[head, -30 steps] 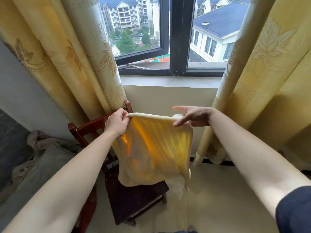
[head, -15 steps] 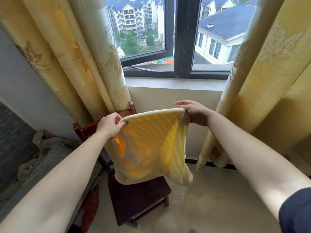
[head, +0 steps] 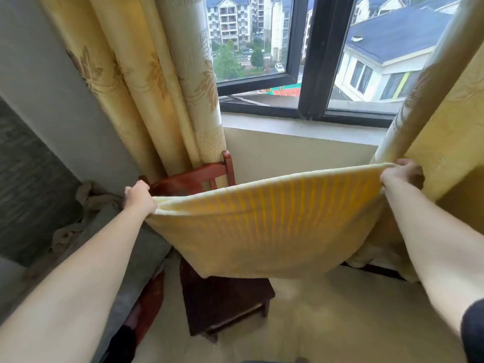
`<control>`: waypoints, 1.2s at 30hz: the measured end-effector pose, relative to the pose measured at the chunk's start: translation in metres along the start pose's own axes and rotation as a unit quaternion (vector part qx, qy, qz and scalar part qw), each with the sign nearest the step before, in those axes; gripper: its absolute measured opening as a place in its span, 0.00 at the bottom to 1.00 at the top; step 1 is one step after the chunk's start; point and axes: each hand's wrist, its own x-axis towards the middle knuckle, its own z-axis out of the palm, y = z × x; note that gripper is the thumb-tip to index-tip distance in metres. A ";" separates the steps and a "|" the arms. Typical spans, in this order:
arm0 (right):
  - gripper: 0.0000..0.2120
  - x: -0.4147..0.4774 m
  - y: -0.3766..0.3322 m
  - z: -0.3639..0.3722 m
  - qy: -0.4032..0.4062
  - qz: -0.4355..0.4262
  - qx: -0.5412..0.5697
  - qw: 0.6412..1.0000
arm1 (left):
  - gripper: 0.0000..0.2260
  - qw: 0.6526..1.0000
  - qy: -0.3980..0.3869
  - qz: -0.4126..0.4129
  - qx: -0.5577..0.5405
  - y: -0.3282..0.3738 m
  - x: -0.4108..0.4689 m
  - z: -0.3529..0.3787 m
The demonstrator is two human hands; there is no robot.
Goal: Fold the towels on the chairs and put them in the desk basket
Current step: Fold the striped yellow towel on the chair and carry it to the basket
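chair [head: 209, 258] below towel [head: 262, 226], curtains [head: 157, 87] flanking

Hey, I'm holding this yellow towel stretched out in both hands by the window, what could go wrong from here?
1. The right hand is close by the curtain; bringing the ends together might catch its fabric.
2. The towel hangs only from the left hand and right hand at its top corners; a slip would likely drop it onto the chair or floor.
3. It sags in the middle, so the fold may come out uneven.
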 end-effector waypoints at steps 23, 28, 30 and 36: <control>0.25 -0.065 -0.151 0.009 0.034 -0.267 0.002 0.963 | 0.20 0.645 -0.119 0.141 -0.742 0.188 -0.041 -0.108; 0.23 -0.100 -0.147 0.022 -0.068 -0.344 -0.066 0.934 | 0.19 0.650 -0.126 0.102 -0.742 0.180 -0.036 -0.102; 0.23 -0.111 -0.142 0.031 -0.124 -0.336 -0.096 0.929 | 0.20 0.679 -0.120 0.088 -0.719 0.177 -0.033 -0.095; 0.28 -0.144 -0.121 0.063 -0.330 -0.380 -0.224 0.835 | 0.18 0.689 -0.145 0.116 -0.701 0.182 -0.046 -0.087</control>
